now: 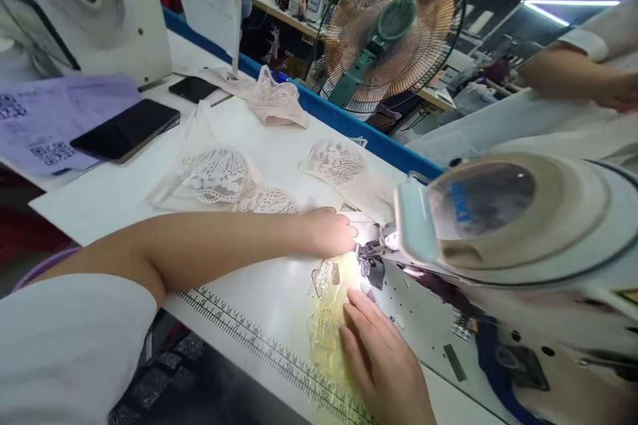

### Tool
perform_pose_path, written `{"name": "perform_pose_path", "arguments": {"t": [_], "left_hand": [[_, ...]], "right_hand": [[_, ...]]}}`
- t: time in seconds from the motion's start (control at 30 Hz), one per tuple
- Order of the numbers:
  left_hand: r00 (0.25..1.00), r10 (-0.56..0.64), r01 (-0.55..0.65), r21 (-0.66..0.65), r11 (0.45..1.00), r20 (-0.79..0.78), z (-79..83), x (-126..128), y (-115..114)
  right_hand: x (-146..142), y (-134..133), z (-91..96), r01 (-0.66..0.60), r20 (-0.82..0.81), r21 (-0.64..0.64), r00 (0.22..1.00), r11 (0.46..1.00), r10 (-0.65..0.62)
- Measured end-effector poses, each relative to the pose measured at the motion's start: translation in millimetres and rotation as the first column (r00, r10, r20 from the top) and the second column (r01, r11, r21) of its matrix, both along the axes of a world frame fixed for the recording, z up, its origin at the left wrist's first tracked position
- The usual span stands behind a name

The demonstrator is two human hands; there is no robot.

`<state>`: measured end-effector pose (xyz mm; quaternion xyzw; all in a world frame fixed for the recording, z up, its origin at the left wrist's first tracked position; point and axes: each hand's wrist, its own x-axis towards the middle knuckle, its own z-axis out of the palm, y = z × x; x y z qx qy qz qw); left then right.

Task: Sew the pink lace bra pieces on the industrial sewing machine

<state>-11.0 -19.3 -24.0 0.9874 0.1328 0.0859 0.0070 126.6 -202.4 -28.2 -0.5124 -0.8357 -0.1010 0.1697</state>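
The yellow cloth (326, 339) lies on the desk (279, 285), left of the sewing machine (498, 232), likely soft and slippery; hold its edges flat. The right hand (386, 352) rests flattened on it; the left hand (331, 232) curls beyond, grip unclear.

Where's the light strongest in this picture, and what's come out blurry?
Head view: strongest by the sewing machine needle area, near the left hand, with the upper end of the yellow material washed pale; head view: the fan's blades are smeared; head view: the other person's hand at upper right is blurred.
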Motion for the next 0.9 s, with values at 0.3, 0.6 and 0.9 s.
{"name": "perform_pose_path", "arguments": {"t": [0.3, 0.6, 0.9], "left_hand": [[0.999, 0.019, -0.023, -0.121, 0.992, -0.035, 6.1, -2.9, -0.5], [0.996, 0.059, -0.070, -0.166, 0.984, -0.068, 5.7, -3.4, 7.1], [0.957, 0.248, -0.277, -0.228, 0.933, -0.151, 50.4, -25.7, -20.2]], "right_hand": [[-11.0, -9.2, -3.6, 0.104, 0.081, -0.104, 0.992, 0.989, -0.096], [-22.0, -28.6, -12.7, 0.217, 0.041, -0.084, 0.976, 0.973, -0.214], [-19.9, -27.8, -16.0, 0.203, -0.047, -0.056, 0.977, 0.978, -0.206]]}}
